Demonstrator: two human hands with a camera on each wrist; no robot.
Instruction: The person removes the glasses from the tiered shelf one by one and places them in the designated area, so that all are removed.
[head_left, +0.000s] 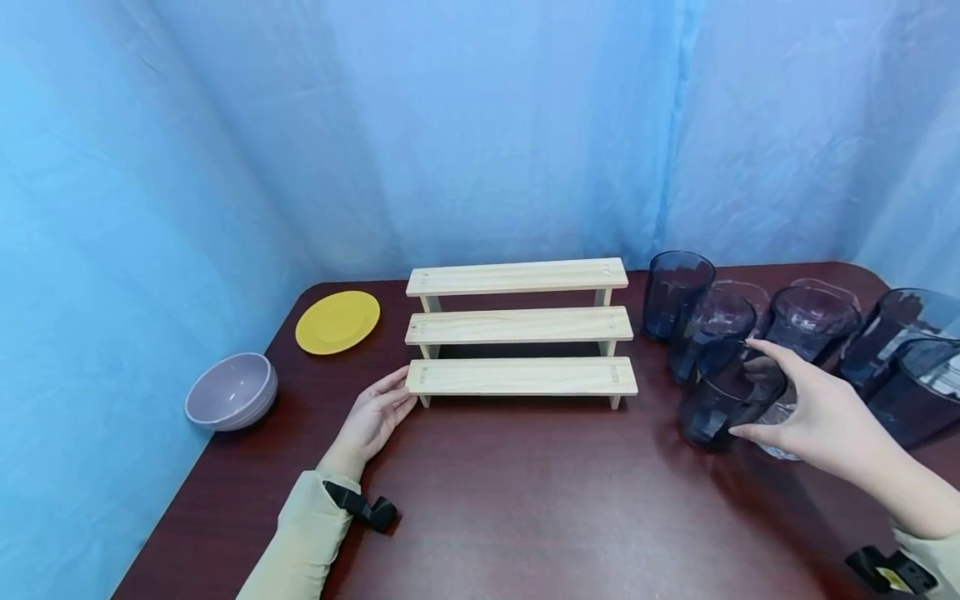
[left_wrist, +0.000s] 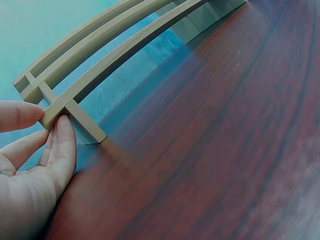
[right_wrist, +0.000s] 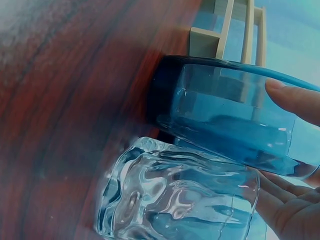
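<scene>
A three-tier wooden display stand (head_left: 522,377) stands at the middle of the table. My left hand (head_left: 377,412) pinches the left end of its lowest board (left_wrist: 87,85), fingertips by the corner where the leg meets it. On the right, my right hand (head_left: 821,417) grips a dark blue drinking glass (head_left: 727,400) near its rim, with thumb and fingers on opposite sides. This glass (right_wrist: 220,115) is upright, its base close to the tabletop. Right beside it is a clear wavy glass (right_wrist: 175,195), mostly hidden behind the hand in the head view.
Several more blue glasses (head_left: 678,292) and clear ones crowd the right side of the table. A yellow plate (head_left: 337,322) lies at the back left, and a stack of lilac bowls (head_left: 232,392) sits by the left edge. Blue curtains (head_left: 487,125) hang behind.
</scene>
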